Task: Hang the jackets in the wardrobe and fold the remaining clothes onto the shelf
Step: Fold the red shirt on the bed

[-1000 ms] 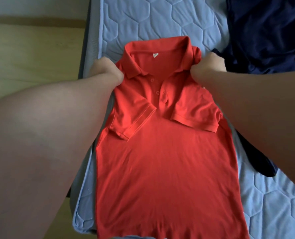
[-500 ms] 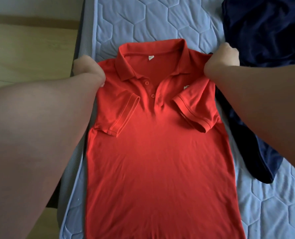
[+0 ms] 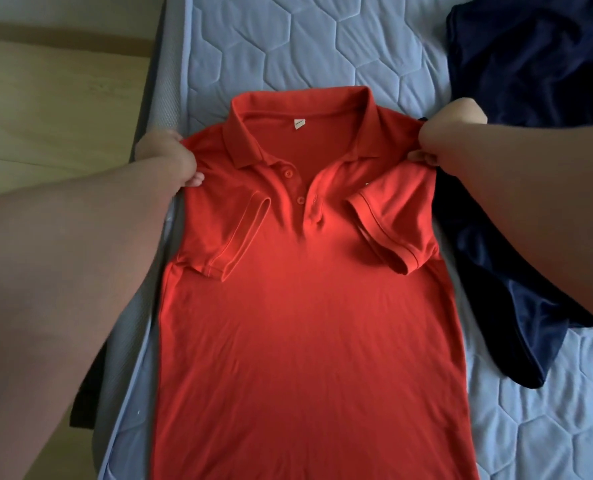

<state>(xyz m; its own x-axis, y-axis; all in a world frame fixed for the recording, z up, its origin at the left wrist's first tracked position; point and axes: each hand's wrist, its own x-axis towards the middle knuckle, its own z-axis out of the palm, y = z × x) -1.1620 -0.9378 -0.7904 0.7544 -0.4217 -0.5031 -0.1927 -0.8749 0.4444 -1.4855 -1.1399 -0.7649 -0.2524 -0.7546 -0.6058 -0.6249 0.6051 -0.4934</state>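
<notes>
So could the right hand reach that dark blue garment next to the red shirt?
Probably yes. The right hand grips the red shirt by its shoulder, right at the edge of the dark blue garment, with nothing between them. It would have to let go of the shirt first.

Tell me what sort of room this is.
Probably a bedroom: a quilted mattress beside a wooden floor, with a red polo shirt and a navy garment spread on it.
</notes>
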